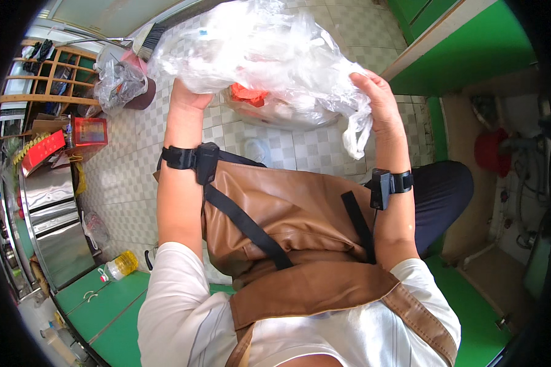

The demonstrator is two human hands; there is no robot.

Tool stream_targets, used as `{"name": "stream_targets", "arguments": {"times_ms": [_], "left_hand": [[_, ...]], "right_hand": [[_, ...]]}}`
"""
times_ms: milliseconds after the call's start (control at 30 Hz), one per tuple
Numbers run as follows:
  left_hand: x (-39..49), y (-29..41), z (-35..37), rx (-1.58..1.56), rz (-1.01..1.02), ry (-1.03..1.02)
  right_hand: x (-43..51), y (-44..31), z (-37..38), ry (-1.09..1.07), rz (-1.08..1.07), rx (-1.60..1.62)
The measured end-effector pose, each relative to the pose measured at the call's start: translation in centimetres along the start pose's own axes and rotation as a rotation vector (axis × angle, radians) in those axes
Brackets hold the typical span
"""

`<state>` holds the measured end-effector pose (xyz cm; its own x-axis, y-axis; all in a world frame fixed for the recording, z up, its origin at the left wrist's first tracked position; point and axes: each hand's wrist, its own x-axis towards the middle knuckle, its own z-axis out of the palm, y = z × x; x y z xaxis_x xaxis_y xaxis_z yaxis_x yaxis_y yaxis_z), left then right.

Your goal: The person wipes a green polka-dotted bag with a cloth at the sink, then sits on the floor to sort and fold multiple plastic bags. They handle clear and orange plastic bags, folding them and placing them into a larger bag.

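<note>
A large clear plastic bag (pixel 261 50), crumpled and bright with glare, spreads between my hands above the tiled floor. My right hand (pixel 376 96) pinches its edge between thumb and fingers, and a twisted end of the plastic hangs beside the palm. My left hand (pixel 190 97) is at the bag's other side; the plastic hides its fingers, so its grip does not show. Below and behind the bag lies another bulging clear plastic bag (pixel 294 110), with a red plastic piece (pixel 249 94) near its left side. A brown apron (pixel 280 202) covers my lap.
An open green cabinet with a red container (pixel 492 151) and pipes is at the right. At the left are a lined waste bin (pixel 140 94), a broom (pixel 149 41), a wooden rack (pixel 50 78), a red box (pixel 88 133) and an oil bottle (pixel 121 265).
</note>
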<state>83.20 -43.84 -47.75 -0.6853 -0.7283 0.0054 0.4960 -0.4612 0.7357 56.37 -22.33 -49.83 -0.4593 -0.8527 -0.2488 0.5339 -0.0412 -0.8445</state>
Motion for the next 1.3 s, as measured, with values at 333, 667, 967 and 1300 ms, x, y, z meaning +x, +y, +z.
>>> {"name": "stream_targets", "arguments": {"times_ms": [333,667,967,1300], "left_hand": [[-0.1,2.0,-4.2,0.101,0.114,0.125],[-0.9,4.9,-1.0,0.173,0.063,0.401],[0.2,6.2,-4.7,0.089,0.376,0.395],[-0.4,6.9,-4.0,-0.025,0.433,0.359]], "right_hand": [[-0.1,-5.0,-6.9,0.203,-0.353,-0.467],[-1.0,-6.3,-13.7,0.589,-0.49,-0.258],[-2.3,-6.0,-20.7,0.468,-0.347,0.094],[-3.7,-6.5,-20.2,0.581,-0.175,-0.258]]}}
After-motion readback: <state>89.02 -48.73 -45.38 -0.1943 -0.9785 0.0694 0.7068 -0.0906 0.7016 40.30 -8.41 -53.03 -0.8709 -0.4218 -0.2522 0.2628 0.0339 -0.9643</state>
